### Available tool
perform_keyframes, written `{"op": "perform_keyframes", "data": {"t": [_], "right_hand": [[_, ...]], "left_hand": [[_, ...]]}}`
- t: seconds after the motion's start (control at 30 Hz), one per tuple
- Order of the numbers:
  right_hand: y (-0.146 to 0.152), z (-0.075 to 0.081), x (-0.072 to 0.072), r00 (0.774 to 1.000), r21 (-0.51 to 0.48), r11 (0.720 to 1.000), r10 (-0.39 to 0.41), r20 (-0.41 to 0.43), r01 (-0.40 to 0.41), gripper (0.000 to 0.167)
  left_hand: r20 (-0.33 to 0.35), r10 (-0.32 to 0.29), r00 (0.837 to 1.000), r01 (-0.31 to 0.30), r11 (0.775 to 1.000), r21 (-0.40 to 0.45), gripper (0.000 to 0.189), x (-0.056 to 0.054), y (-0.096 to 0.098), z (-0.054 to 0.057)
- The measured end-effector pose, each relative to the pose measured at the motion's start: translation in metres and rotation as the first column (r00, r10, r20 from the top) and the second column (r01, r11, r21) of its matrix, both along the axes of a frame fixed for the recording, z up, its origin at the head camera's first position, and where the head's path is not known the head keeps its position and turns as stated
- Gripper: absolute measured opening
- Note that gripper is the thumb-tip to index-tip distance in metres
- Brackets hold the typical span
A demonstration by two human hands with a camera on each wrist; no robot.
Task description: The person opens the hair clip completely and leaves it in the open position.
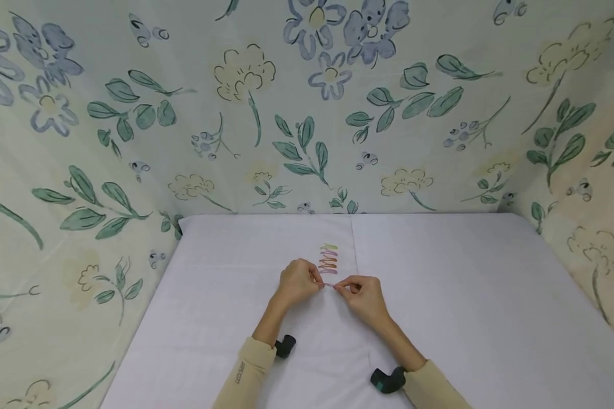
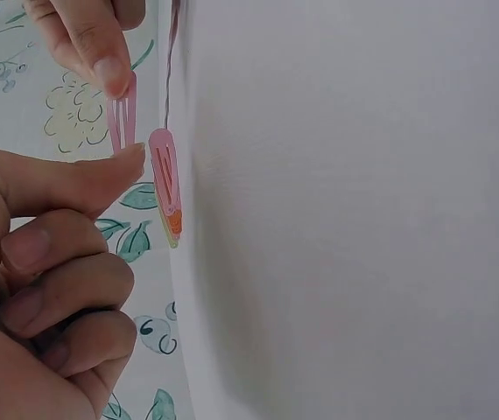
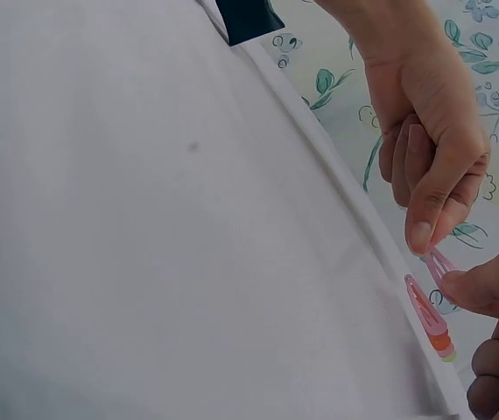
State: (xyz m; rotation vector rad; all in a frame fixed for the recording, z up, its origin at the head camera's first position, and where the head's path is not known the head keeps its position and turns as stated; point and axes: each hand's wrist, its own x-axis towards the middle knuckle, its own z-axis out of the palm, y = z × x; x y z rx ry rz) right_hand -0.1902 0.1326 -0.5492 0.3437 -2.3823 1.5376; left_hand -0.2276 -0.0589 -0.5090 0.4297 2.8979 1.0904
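Note:
A pink snap hair clip [image 1: 329,284] stretches between my two hands just above the white cloth. My left hand [image 1: 299,282] pinches one end between thumb and forefinger, its other fingers curled in. The opposite end is pinched by my right hand [image 1: 363,296]. Slots along the clip [image 2: 122,118] show in the left wrist view. Right beyond the hands, several snap hair clips [image 1: 328,259] in pink, orange, purple and yellow-green lie in a column on the cloth. From the side, in the right wrist view, the nearest lying clip [image 3: 425,304] is pink.
A white cloth [image 1: 465,295] covers the table, with a crease running to its far edge. Floral curtains [image 1: 307,130] hang behind and at both sides. Black wrist cameras [image 1: 388,379] sit at both sleeve cuffs.

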Motion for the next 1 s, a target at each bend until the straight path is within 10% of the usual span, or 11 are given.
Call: {"op": "perform_keyframes", "data": {"t": [1.0], "right_hand": [[-0.004,-0.009,-0.014,0.995,0.019,0.997,-0.077,0.059,0.076,0.004]], "left_hand": [[0.073,-0.009,0.997,0.017,0.994,-0.111,0.012,-0.014,-0.003,0.003]]}}
